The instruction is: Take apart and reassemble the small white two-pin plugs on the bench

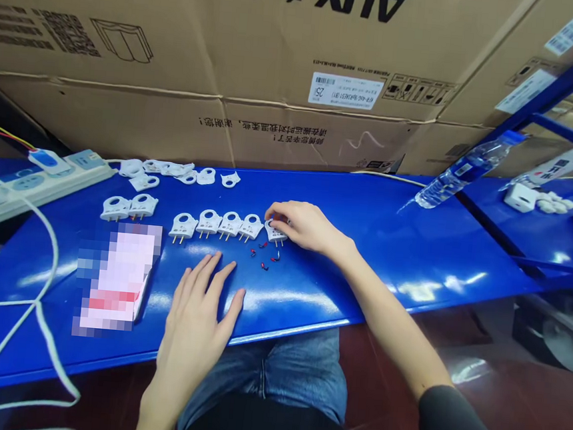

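Note:
My right hand (303, 224) has its thumb and fingers closed on a white two-pin plug piece (277, 234) at the right end of a row. Left of it in the row lie several similar plug pieces with round holes, among them one (184, 226) at the left end. My left hand (203, 308) rests flat on the blue table (310, 284), fingers spread, below the row, holding nothing. Several tiny red and black parts (264, 265) lie just below the held plug. Two more plug pieces (143, 205) sit further left.
White ring-shaped covers (206, 176) are piled at the back left. A blurred phone-like object (123, 274), a power strip (38, 183) and white cables are at the left. A water bottle (463, 173) leans at the right, near a blue metal frame; another person's hand shows far right.

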{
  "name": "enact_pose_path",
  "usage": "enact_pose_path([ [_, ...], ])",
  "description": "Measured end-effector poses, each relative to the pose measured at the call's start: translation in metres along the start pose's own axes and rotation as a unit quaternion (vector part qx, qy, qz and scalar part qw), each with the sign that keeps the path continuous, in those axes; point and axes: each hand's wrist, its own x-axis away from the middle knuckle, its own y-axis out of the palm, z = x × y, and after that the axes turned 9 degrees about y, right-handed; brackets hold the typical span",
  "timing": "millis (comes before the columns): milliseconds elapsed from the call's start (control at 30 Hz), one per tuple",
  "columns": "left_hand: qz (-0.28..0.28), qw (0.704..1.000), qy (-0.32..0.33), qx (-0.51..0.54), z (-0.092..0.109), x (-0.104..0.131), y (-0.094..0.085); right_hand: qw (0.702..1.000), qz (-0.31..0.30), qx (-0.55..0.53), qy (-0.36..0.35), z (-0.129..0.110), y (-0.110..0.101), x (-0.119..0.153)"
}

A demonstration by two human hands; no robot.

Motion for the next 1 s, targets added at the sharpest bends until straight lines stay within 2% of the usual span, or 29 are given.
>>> enact_pose_path([
  [1000,0.003,1.0,0.009,-0.003,-0.0011,0.0008,0.0014,0.997,0.008,0.071,-0.025,0.0001,0.006,-0.0028],
])
